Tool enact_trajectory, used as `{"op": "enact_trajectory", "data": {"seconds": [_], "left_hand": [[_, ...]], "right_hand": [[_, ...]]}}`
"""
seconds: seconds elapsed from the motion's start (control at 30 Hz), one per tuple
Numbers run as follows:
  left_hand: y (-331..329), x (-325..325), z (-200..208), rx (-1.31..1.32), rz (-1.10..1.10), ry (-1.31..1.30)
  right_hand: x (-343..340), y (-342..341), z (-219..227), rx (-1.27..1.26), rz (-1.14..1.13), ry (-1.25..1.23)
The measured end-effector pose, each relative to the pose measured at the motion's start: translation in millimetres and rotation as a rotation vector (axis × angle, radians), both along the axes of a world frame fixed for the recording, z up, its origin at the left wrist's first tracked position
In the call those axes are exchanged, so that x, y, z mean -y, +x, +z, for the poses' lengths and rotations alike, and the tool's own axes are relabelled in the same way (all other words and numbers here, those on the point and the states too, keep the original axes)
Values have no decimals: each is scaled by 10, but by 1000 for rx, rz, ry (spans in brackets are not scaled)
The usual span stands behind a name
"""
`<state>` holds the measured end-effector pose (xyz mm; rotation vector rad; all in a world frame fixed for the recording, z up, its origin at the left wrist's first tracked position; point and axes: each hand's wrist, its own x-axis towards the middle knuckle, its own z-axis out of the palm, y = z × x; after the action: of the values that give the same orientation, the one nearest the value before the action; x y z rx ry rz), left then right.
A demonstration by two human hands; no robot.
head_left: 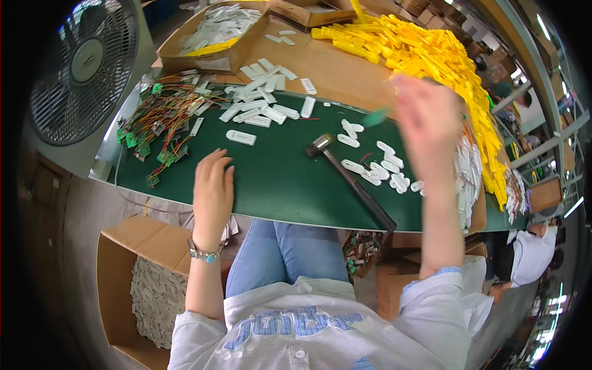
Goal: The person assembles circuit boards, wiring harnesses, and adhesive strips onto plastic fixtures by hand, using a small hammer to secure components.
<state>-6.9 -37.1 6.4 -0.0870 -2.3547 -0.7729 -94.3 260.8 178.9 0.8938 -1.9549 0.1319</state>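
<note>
At the near edge of the green bench (271,185), left of its middle, the left hand (214,179) rested back up, fingers close together and gently bent, nothing visible in it. Farther in, the right hand (425,123) was raised toward the far right corner; blur hid its fingers, so I could not tell whether they were spread or pinching. A green piece (375,117), equally blurred, showed just beside its left side; contact could not be confirmed. In my judgement, such a piece called for a light grip by its edges and a steady path, with the left hand available as a brace.

A hammer (354,184) lay aslant, handle end at the near edge: the chief obstruction between the hands. To its right, small white parts (390,166) were scattered, some overlapping. Along the far edge, white casings (249,96) lay loosely heaped; toward the far left corner, wired circuit boards (165,126) were tangled and likely to snag. Beyond stood a cardboard box (243,52) of white pieces (225,23) and, rightward, a yellow heap (419,46).
</note>
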Motion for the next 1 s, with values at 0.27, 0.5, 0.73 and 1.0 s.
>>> {"op": "enact_trajectory", "data": {"seconds": [0.27, 0.5, 0.73, 1.0], "left_hand": [[-27, -53, 21, 1, 62, -53], [-72, -73, -25, 3, 66, -55], [0, 6, -53, -18, 54, -45], [-45, -28, -104, -6, 9, -47]], "right_hand": [[-2091, -474, 424, 276, -888, 128], [-1302, -684, -205, 536, -434, 22], [900, -828, -962, 614, 75, 262], [1281, -1124, -1348, 833, -1, 171]]}}
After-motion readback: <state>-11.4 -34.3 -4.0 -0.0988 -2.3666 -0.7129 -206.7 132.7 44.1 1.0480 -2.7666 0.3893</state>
